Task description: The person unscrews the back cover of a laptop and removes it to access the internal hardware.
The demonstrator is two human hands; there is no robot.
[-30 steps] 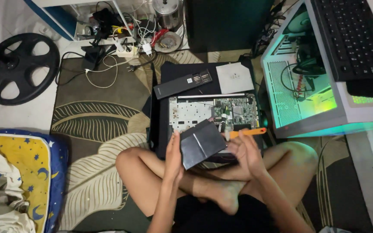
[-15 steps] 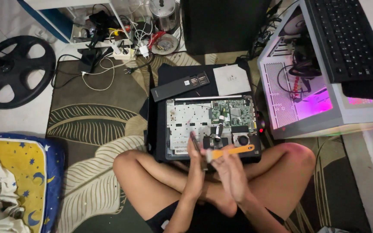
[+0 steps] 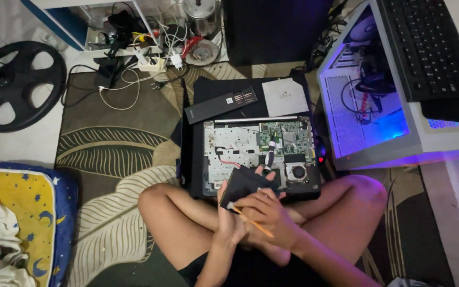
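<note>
I sit cross-legged in front of an opened laptop (image 3: pixel 240 146) whose circuit board and fan are exposed. My left hand (image 3: pixel 226 220) holds a flat black rectangular part (image 3: pixel 246 183) by its lower left corner, just above the laptop's near edge. My right hand (image 3: pixel 268 211) grips a thin orange-handled tool (image 3: pixel 253 222). The tool's pale tip touches the lower left corner of the black part, and fingers of this hand rest on the part's right side. Both hands are close together over my crossed legs.
A long black bit case (image 3: pixel 221 105) and a white sheet (image 3: pixel 285 96) lie behind the laptop. An open computer tower (image 3: pixel 367 111) glowing blue lies to the right with a keyboard (image 3: pixel 426 48) on it. A fan (image 3: pixel 11 85), a cable tangle (image 3: pixel 144 58) and a starred blanket (image 3: pixel 22 212) lie to the left.
The black part was turned from flat to edge-on, and is now tilted flat again lower over the laptop's edge. The orange tool moved from the right onto the part. The tower's light went green, pink, blue.
</note>
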